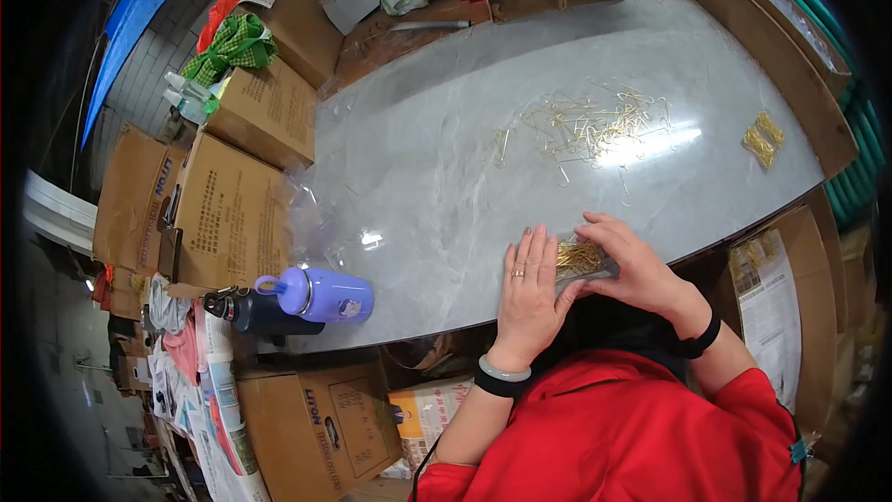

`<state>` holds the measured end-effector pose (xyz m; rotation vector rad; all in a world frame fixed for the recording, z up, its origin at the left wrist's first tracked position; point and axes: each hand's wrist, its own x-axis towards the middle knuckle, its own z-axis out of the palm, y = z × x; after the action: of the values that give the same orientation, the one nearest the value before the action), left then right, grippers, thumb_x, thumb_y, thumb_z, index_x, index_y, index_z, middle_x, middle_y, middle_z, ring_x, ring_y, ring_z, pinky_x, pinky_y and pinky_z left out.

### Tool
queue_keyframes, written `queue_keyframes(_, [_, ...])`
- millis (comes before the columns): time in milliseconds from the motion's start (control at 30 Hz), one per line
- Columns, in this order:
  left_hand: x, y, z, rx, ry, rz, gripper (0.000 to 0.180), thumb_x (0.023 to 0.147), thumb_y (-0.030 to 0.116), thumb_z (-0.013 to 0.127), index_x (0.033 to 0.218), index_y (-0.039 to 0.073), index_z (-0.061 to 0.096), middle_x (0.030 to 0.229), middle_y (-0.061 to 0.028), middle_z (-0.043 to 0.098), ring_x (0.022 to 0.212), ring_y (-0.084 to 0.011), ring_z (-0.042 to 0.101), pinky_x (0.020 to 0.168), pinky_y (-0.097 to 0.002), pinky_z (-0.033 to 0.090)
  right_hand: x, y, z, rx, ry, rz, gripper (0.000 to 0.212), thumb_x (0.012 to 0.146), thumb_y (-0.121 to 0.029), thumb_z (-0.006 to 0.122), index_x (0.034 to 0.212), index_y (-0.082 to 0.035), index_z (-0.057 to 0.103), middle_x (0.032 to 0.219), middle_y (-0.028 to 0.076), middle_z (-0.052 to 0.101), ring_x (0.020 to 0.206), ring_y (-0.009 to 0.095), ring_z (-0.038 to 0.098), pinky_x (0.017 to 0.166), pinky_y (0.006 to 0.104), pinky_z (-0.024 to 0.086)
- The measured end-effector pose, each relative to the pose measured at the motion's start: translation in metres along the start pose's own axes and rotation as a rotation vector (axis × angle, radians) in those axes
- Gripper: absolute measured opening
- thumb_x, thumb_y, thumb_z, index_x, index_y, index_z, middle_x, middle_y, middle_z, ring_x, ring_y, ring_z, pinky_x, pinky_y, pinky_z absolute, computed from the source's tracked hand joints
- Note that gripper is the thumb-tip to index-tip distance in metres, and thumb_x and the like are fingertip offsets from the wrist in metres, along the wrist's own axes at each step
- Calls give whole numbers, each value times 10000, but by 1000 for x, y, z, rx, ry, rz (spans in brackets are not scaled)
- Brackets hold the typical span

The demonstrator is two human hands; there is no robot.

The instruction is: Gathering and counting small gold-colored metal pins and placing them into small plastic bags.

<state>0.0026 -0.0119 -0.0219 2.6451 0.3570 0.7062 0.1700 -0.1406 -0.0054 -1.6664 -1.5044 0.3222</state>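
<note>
One packet of gold wire hooks (578,258) held at the near edge of a grey tabletop (427,158)

My left hand (532,288) lies flat along the packet's left side, fingers straight and together, gripping nothing by itself as far as I can see. My right hand (632,265) grasps the packet: its fingers curl over the far side, and its thumb is at the near side, close to my left thumb. The wires look wrapped in clear film, though my fingers hide much of it.

For good handling, I judge that my flat left palm should act as a steady wall while my right fingers press evenly, so the wires lie level. Squeezing hard at one spot could bend a hook or push an end through the film.

Just below my wrists the tabletop ends, so anything slipping toward my body could drop; working slightly farther in would be safer. Beyond my hands, well apart, a loose pile of gold hooks (604,121) spreads out, with a few strays on its near side. Far right, a small gold bundle (764,138) sits near the cardboard wall (771,56) along that edge. To the left there is a wide stretch of grey surface for my elbow, bounded by a purple bottle (325,296) at the near edge and cardboard boxes (232,214) along the side.
</note>
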Motion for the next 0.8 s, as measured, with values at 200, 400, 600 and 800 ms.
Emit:
queue_keyframes(200, [1,0,-2,-89,-13,-5,684,955,281,624,1487,-34,330,1535,-238,356,1422,-413,341,1172,-521,260,2,-15,-4,-53,85,-33,749,718,-152,843,1366,-36,486,1409,186,474,1345,394,431,1074,456,438])
queue_keyframes(400, [-1,-5,-13,-415,-38,-86,668,991,224,529,1521,-60,237,1544,-278,304,1443,-438,283,1189,-491,235,4,-11,11,-337,-100,-131,732,744,-217,798,1373,-31,472,1450,178,426,1333,379,425,1096,435,417])
queue_keyframes(600, [3,-5,-9,-285,12,-51,635,1002,231,529,1505,-64,278,1545,-271,298,1448,-442,270,1182,-487,256,14,0,12,-440,-92,-165,731,778,-267,782,1393,-41,458,1453,164,438,1358,384,402,1142,484,342])
queue_keyframes(800, [1,-7,-3,-93,-9,-27,617,1002,239,561,1494,-43,316,1538,-252,332,1441,-433,304,1162,-483,295,18,3,-5,94,-91,-139,726,780,-293,797,1391,-63,479,1461,140,467,1412,381,359,1178,528,266])
